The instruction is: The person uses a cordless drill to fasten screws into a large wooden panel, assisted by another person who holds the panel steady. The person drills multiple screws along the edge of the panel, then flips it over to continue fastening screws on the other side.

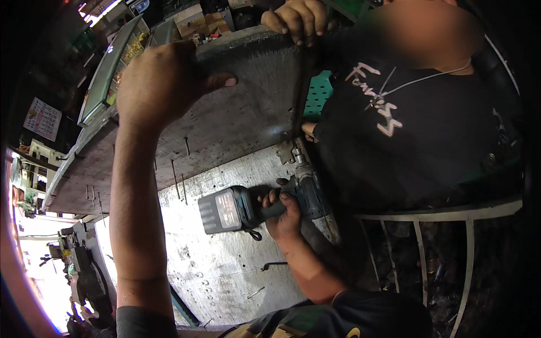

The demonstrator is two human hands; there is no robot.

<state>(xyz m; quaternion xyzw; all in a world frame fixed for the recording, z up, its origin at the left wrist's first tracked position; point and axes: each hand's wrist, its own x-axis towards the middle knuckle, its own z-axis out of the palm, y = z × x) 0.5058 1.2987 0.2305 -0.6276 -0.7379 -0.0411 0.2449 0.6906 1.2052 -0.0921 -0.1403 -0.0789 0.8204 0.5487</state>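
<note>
My left hand [160,84] is hooked over the upper edge of a dark wooden panel [248,107], with the thumb against its near face and the fingertips hidden behind. My right hand [284,217] is wrapped round the handle of a cordless impact wrench [313,194]. Its large battery [222,208] points left, and the socket end [298,156] reaches up to a small metal bracket [285,153] near the corner where the panel meets a pale, scuffed board [197,253]. Whether the socket sits on a bolt head is too dark to tell.
A co-worker in a black shirt [394,141] stands at the right, one hand [296,19] on the panel's upper edge. Long nails [177,180] stick out of the panel. A bent metal rod [273,265] lies on the board. White metal bars [420,253] stand at the lower right.
</note>
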